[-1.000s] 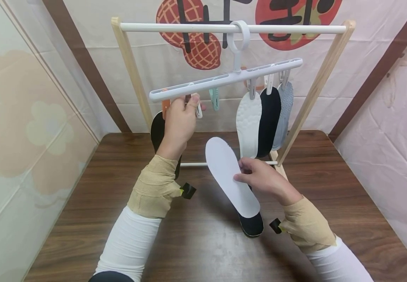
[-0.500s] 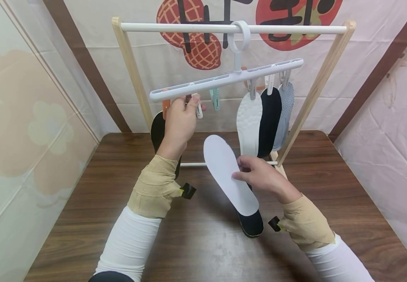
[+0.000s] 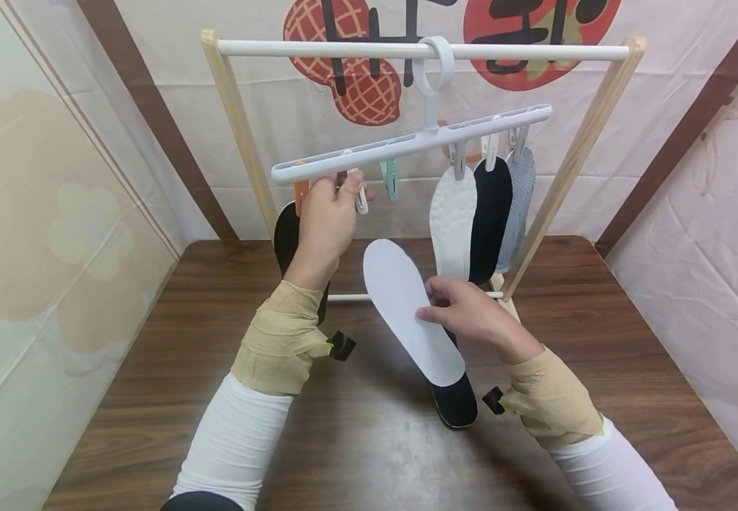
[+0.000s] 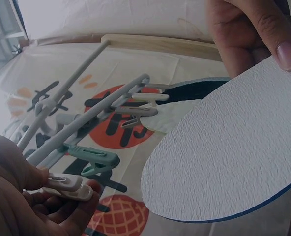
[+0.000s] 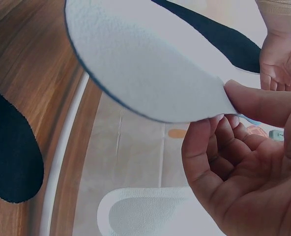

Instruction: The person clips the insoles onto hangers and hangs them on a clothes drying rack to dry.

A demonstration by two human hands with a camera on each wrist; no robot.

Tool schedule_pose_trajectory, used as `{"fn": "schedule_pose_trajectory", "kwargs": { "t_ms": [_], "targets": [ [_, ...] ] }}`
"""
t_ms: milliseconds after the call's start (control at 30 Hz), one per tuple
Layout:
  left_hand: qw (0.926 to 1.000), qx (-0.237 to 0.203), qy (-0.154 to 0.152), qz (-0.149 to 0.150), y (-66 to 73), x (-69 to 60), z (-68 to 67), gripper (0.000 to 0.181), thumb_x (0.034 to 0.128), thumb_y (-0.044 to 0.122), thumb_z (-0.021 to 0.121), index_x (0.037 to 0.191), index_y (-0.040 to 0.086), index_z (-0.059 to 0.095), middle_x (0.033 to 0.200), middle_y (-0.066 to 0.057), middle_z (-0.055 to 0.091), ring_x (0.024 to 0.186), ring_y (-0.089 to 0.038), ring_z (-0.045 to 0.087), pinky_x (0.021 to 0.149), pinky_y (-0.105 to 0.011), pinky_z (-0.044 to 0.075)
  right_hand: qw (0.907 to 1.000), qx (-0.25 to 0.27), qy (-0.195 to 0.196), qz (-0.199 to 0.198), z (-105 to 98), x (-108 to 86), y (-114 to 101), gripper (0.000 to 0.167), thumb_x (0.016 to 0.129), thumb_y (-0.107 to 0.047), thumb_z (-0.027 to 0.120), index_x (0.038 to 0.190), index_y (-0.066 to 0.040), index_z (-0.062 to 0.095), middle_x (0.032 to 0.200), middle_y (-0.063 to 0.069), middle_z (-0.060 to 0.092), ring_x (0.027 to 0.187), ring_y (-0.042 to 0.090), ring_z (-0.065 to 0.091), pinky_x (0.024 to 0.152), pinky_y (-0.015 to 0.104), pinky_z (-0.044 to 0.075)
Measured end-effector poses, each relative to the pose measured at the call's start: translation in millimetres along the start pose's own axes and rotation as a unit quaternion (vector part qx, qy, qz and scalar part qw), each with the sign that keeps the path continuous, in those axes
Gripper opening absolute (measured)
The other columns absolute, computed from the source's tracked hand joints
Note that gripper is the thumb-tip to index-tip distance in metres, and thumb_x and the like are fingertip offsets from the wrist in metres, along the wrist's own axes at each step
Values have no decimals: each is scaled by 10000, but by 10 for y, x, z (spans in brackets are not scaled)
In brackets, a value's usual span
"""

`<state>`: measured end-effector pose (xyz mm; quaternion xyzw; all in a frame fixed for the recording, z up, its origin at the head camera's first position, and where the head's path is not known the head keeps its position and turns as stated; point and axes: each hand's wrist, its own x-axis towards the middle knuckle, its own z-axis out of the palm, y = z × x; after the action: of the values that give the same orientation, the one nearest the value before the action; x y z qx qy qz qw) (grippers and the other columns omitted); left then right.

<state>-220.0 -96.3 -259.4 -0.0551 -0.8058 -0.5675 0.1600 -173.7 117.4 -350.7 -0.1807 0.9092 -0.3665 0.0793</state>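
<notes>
Between thumb and fingers, my left hand (image 3: 326, 226) pinches a white clothespin (image 4: 69, 184) under the left half of a white hanger (image 3: 369, 151). My right hand (image 3: 474, 317) holds a white insole (image 3: 407, 312) by its side edge, thumb on the face toward me and fingers behind. This insole is tilted, in the air, below and to the right of the left hand. A black insole (image 3: 457, 406) lies on the table, partly hidden behind the white one. In the left wrist view, the white insole's rounded end is apart from the clothespin, and a green clothespin (image 4: 94, 158) hangs beside it.
The hanger hangs on a rack's white bar (image 3: 318, 50). On its right side, clothespins hold a white textured insole (image 3: 452, 220), a black insole (image 3: 492, 223) and a grey insole (image 3: 518, 206). An orange clothespin (image 3: 301, 195) holds another black insole (image 3: 286, 231) at the left.
My right hand has moved slightly up and to the left with the white insole, uncovering more of the black insole on the table. The left hand has stayed at the clothespin.
</notes>
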Motion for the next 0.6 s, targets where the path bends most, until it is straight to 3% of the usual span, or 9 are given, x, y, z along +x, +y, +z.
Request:
{"fn": "schedule_pose_trajectory", "kwargs": {
  "t_ms": [367, 600],
  "targets": [
    [9998, -202, 18, 29, -5, 1, 8, 298, 1077, 274, 497, 1170, 18, 618, 1011, -143, 706, 973, -196, 671, 823, -308, 480, 10000, -66, -1, -59, -21, 22, -64, 161, 953, -176, 705, 1049, -76, 623, 932, 59, 667, 850, 224, 588, 750, 364, 488],
    [9998, -173, -28, 57, -37, 21, 7, 277, 1074, 275, 502, 1169, 38, 608, 1011, -125, 700, 962, -182, 631, 812, -306, 456, 9999, -75, 25, -76, -25, 47, -100, 149, 950, -174, 708, 1029, -80, 622, 910, 57, 654, 847, 224, 583, 749, 362, 480]
  ]
}}
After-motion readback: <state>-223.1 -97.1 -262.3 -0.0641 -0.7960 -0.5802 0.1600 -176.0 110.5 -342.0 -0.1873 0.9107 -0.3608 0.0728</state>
